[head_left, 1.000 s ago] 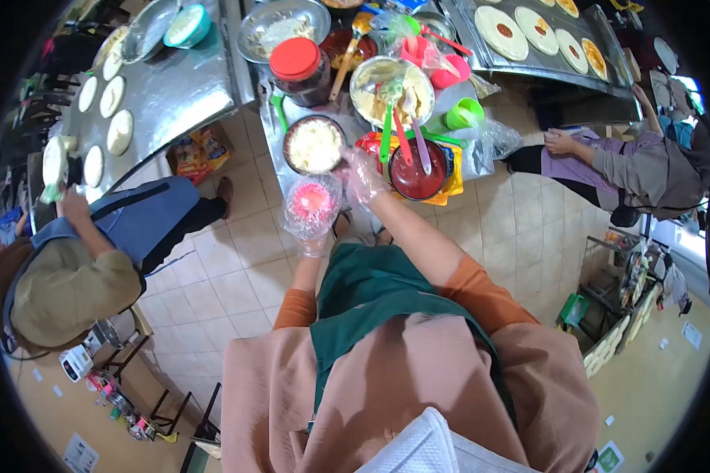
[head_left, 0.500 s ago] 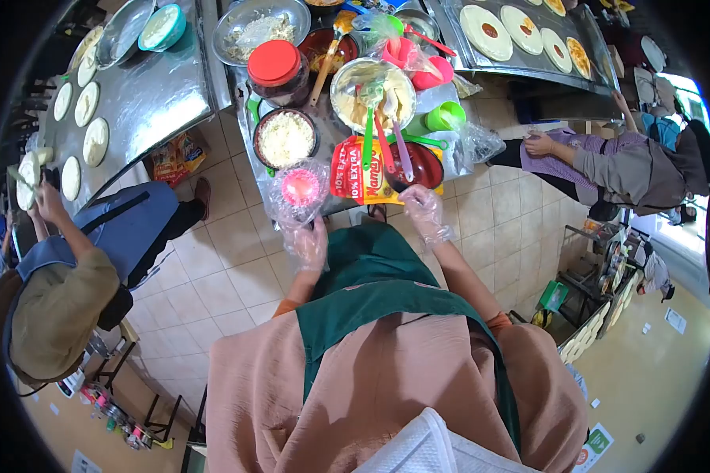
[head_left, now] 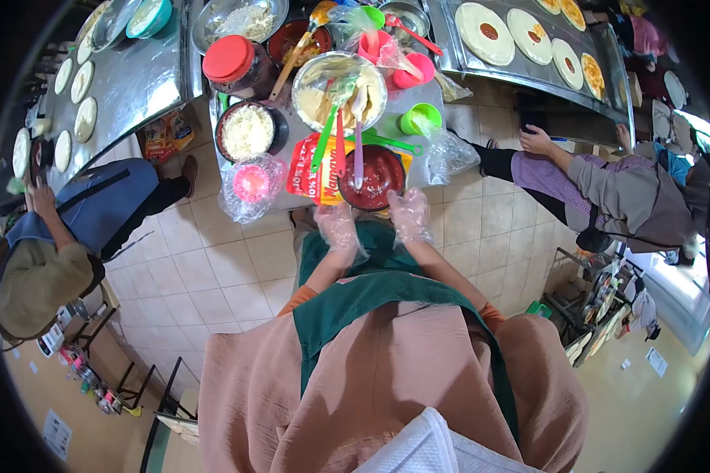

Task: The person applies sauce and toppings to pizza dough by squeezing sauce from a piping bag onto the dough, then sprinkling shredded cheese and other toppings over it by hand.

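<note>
A dark red bowl of red sauce stands at the table's near edge, partly over a red and yellow mayonnaise pouch. My right hand, in a clear plastic glove, is closed at the bowl's lower right rim. My left hand, gloved too, is at the bowl's lower left, beside the pouch, with its fingers apart and nothing visible in them. A purple-handled utensil and a green-handled one reach from a bowl of cream-coloured mixture. A pink ruffled cup in plastic stands left.
A bowl of white crumbly filling, a red-lidded jar and a green cup crowd the table. Flat dough rounds lie on side tables. One person works at left; another stands at right.
My left hand has moved right, away from the pink cup, to the bowl of red sauce. My right hand stays by that bowl. The view has shifted, so the table items appear further left.
</note>
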{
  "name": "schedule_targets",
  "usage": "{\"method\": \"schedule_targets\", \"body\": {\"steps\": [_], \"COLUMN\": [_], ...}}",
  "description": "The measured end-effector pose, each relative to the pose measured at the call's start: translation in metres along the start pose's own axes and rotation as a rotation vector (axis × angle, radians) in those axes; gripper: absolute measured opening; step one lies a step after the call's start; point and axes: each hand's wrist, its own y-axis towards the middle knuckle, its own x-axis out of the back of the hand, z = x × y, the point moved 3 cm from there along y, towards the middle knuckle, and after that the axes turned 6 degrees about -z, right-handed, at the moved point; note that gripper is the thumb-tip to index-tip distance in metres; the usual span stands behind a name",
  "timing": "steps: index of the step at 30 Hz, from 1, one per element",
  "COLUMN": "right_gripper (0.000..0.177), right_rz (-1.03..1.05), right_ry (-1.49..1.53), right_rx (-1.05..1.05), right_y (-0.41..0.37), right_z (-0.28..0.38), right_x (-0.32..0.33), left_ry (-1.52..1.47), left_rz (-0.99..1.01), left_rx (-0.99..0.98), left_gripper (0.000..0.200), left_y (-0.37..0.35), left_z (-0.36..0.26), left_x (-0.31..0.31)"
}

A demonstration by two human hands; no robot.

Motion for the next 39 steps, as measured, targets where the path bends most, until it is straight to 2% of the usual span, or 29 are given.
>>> {"method": "schedule_targets", "body": {"steps": [1, 4, 5, 6, 8, 9, 10, 11, 13, 16, 17, 20, 24, 26, 27, 30, 31, 33, 34, 37, 38, 39], "right_gripper": [0.035, 0.031, 0.027, 0.028, 0.029, 0.025, 0.022, 0.021, 0.020, 0.020, 0.020, 0.022, 0.023, 0.023, 0.023, 0.020, 0.020, 0.019, 0.018, 0.020, 0.022, 0.026], "right_rz": [-0.018, 0.144, 0.091, 0.077, 0.046, 0.066, 0.099, 0.130, 0.106, 0.069, 0.058, -0.089, -0.235, -0.279, -0.254, -0.328, -0.302, -0.242, -0.214, -0.277, -0.058, 0.076], "right_ry": [0.056, 0.294, 0.250, 0.230, 0.192, 0.305, 0.406, 0.507, 0.465, 0.354, 0.307, 0.023, 0.099, 0.163, 0.077, 0.099, 0.114, -0.017, -0.083, -0.235, -0.176, -0.198], "right_rx": [-0.029, -0.172, 0.002, 0.065, 0.190, 0.142, 0.153, 0.166, 0.147, 0.100, 0.082, 0.293, 0.469, 0.503, 0.450, 0.514, 0.572, 0.533, 0.514, 0.629, 0.607, 0.710], "right_y": [0.015, 0.016, 0.032, 0.036, 0.034, 0.031, 0.031, 0.034, 0.049, 0.079, 0.093, 0.125, 0.161, 0.172, 0.170, 0.181, 0.184, 0.169, 0.154, 0.095, 0.082, 0.070], "right_z": [-0.025, 0.020, -0.020, -0.026, -0.040, -0.042, -0.046, -0.052, -0.079, -0.103, -0.105, -0.085, -0.062, -0.057, -0.042, -0.029, -0.026, -0.016, -0.007, 0.006, 0.009, 0.021], "right_x": [-0.017, 0.016, -0.002, 0.008, 0.035, 0.054, 0.073, 0.091, 0.119, 0.123, 0.121, 0.109, 0.084, 0.071, 0.074, 0.063, 0.062, 0.076, 0.086, 0.105, 0.096, 0.084], "left_ry": [-0.122, 0.084, -0.106, -0.166, -0.290, -0.116, 0.094, 0.302, 0.366, -0.063, -0.090, -0.021, 0.326, 0.150, 0.059, -0.169, -0.146, -0.097, -0.030, 0.161, 0.160, 0.160], "left_rz": [-0.100, -0.135, -0.157, -0.198, -0.275, -0.281, -0.210, -0.137, -0.074, -0.102, -0.103, -0.062, -0.081, -0.117, -0.135, -0.158, -0.224, -0.360, -0.376, -0.395, -0.400, -0.403], "left_rx": [-0.022, 0.100, -0.047, 0.042, 0.221, 0.336, 0.226, 0.114, 0.072, 0.280, 0.318, 0.279, 0.175, 0.172, 0.172, 0.121, 0.092, 0.036, 0.063, 0.131, 0.108, 0.085], "left_gripper": [0.045, 0.051, 0.052, 0.050, 0.048, 0.039, 0.037, 0.035, 0.030, 0.027, 0.031, 0.030, 0.029, 0.026, 0.025, 0.025, 0.027, 0.031, 0.032, 0.035, 0.035, 0.036], "left_y": [0.005, -0.003, 0.018, 0.010, -0.019, -0.026, -0.008, 0.023, 0.024, -0.003, -0.004, 0.003, -0.014, -0.014, -0.018, -0.033, -0.030, -0.018, -0.022, -0.042, -0.040, -0.037], "left_z": [0.038, 0.020, 0.064, 0.051, -0.013, -0.027, 0.001, 0.055, 0.058, 0.016, 0.015, 0.026, -0.010, -0.006, -0.010, -0.024, -0.016, 0.002, -0.003, -0.048, -0.044, -0.035], "left_x": [-0.010, -0.020, -0.023, -0.024, -0.027, -0.027, -0.026, -0.025, -0.031, -0.037, -0.037, -0.034, -0.033, -0.037, -0.039, -0.044, -0.043, -0.039, -0.035, -0.026, -0.024, -0.023]}}
